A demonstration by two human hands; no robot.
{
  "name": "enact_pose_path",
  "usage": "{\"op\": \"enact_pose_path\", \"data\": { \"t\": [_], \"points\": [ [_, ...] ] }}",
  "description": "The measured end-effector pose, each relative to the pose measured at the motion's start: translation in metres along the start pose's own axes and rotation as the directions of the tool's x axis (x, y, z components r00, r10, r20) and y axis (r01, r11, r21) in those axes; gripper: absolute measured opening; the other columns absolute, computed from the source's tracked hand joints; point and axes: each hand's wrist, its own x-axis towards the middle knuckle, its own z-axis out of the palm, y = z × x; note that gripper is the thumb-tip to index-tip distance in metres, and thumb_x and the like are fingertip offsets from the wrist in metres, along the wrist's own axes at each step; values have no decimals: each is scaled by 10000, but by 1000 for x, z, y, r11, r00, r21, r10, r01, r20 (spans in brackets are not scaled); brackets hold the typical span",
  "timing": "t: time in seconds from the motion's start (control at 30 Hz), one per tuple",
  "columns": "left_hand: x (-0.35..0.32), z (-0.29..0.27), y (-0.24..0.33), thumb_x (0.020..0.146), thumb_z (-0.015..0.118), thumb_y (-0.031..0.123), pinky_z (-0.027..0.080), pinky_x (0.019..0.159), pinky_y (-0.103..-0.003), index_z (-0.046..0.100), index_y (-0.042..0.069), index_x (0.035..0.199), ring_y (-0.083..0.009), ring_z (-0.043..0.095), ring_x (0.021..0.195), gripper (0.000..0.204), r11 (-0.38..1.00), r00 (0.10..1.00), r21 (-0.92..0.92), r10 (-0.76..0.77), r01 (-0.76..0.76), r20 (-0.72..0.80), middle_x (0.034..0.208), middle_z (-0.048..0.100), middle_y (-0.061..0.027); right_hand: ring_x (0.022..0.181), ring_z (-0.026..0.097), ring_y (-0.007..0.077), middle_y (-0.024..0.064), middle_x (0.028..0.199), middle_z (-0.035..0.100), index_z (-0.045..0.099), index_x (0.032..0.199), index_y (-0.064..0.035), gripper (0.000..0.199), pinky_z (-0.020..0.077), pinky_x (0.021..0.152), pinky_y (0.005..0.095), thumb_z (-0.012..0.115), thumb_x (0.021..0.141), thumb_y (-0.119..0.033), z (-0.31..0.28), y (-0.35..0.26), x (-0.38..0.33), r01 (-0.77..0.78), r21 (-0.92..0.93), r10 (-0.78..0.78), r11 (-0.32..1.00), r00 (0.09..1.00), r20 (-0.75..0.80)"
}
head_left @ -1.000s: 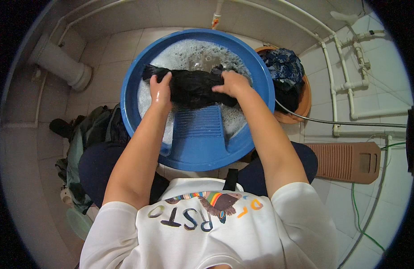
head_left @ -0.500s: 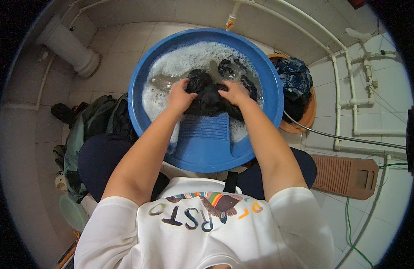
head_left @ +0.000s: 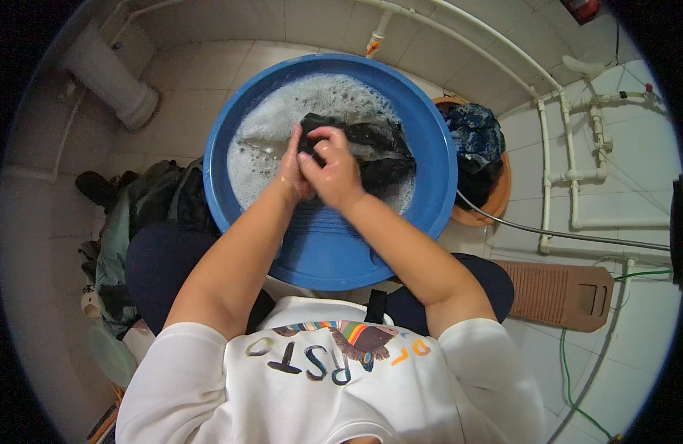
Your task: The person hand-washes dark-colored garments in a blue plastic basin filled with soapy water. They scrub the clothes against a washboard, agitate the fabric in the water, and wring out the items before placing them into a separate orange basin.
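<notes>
A wide blue basin [head_left: 218, 159] holds foamy, cloudy water and a soaked black garment [head_left: 374, 144]. At the garment's left end my two hands are close together, just above the basin's ribbed washboard part [head_left: 323, 229]. My left hand [head_left: 292, 169] has its fingers pointing away from me against the dark cloth. Curled over from the other side, my right hand [head_left: 334, 169] pinches the cloth's edge. The rest of the garment trails to the right, partly in the suds [head_left: 282, 111]. Some of my left fingers are hidden.
Behind the basin's right side stands an orange-brown tub [head_left: 499, 194] with dark clothes [head_left: 474, 137]. A brown washboard [head_left: 552, 294] lies to the right, near white pipes [head_left: 545, 170] and a grey hose [head_left: 563, 231]. Dark clothes [head_left: 145, 214] are heaped at the left.
My hands have come together; the right moved left to meet the other. The black garment, bunched above the washboard part before, now stretches out to the right from my hands.
</notes>
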Motion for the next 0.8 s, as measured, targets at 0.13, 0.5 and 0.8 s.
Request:
{"op": "enact_pose_path", "data": {
  "t": [0.13, 0.5, 0.8],
  "points": [
    [-9, 13, 8, 859, 406, 444, 427, 836, -370, 573, 68, 978, -242, 547, 913, 428, 991, 958, -132, 21, 17, 285, 967, 587, -115, 795, 527, 296, 120, 890, 511, 488, 690, -22, 191, 448, 671, 373, 625, 661, -151, 1, -43, -12, 304, 0, -302, 953, 947, 113],
    [-22, 35, -27, 856, 458, 273, 481, 722, -354, 570, 55, 890, -205, 578, 701, 248, 988, 972, 55, 149, -141, -183, 775, 589, -79, 673, 576, 322, 144, 737, 597, 595, 692, -92, 167, 469, 601, 396, 563, 712, -255, -18, 25, 0, -253, -268, 212, 930, 962, -174],
    [14, -3, -15, 837, 464, 447, 474, 766, -399, 565, 65, 950, -260, 578, 823, 412, 998, 976, 57, 18, -6, -217, 888, 598, -108, 726, 543, 376, 174, 816, 567, 540, 789, -56, 291, 441, 625, 446, 577, 751, -342, -12, 59, 3, -358, -271, 310, 894, 929, -204]
  ]
}}
